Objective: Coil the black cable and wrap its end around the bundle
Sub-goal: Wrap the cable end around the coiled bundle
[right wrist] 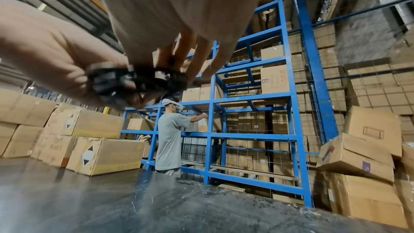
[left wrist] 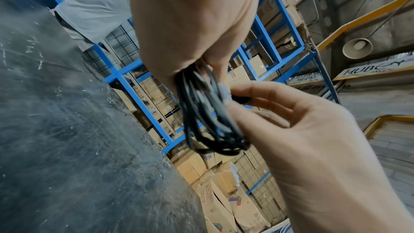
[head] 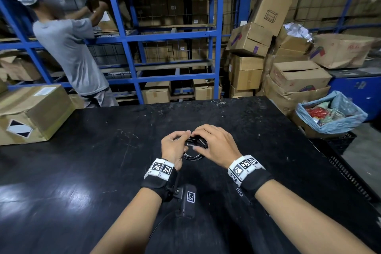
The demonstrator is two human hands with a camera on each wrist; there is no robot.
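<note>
The black cable (head: 194,151) is gathered into a small coil of several loops, held just above the black table (head: 103,150). My left hand (head: 184,136) grips the left side of the coil, fingers curled. My right hand (head: 198,140) covers the right side, thumb under and fingers over the strands. In the left wrist view the loops (left wrist: 201,112) hang between the right hand (left wrist: 201,63) above and the left hand (left wrist: 235,102), whose fingertips pinch a black end piece (left wrist: 241,99). The right wrist view shows the bundle (right wrist: 134,81) clamped in the left hand (right wrist: 107,81), with right fingers (right wrist: 197,59) hooked over it.
A taped cardboard box (head: 31,113) stands on the table's far left. Beyond the far edge a person in a grey shirt (head: 72,53) works at the blue rack (head: 134,37). Stacked boxes (head: 288,72) and a bag-lined bin (head: 329,113) sit to the right.
</note>
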